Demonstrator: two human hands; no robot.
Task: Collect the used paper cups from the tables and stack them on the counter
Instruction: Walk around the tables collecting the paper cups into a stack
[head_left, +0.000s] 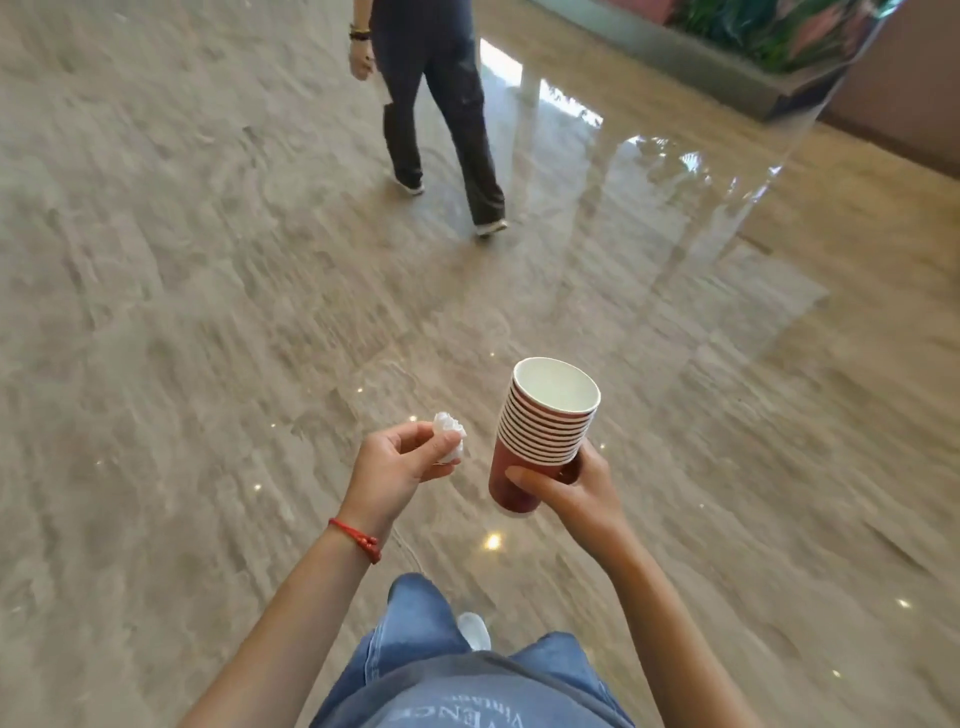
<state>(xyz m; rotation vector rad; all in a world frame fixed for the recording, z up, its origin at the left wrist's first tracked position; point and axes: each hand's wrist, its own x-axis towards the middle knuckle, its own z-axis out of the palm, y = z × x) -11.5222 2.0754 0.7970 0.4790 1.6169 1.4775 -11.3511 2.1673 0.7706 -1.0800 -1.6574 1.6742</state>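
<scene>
Jeans (415, 623) over glossy stone floor (182, 260); planter (727, 57) far right

Tissue (449, 435) left of cup stack (543, 434)

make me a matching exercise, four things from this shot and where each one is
Things:
1. stack of red paper cups
2. crumpled white tissue
3. red string bracelet
4. second person in dark trousers

Places:
A. on the left wrist
B. walking ahead on the glossy floor
C. in the right hand
D. in the fingers of the left hand

Pairs: 1-C, 2-D, 3-A, 4-B
</scene>
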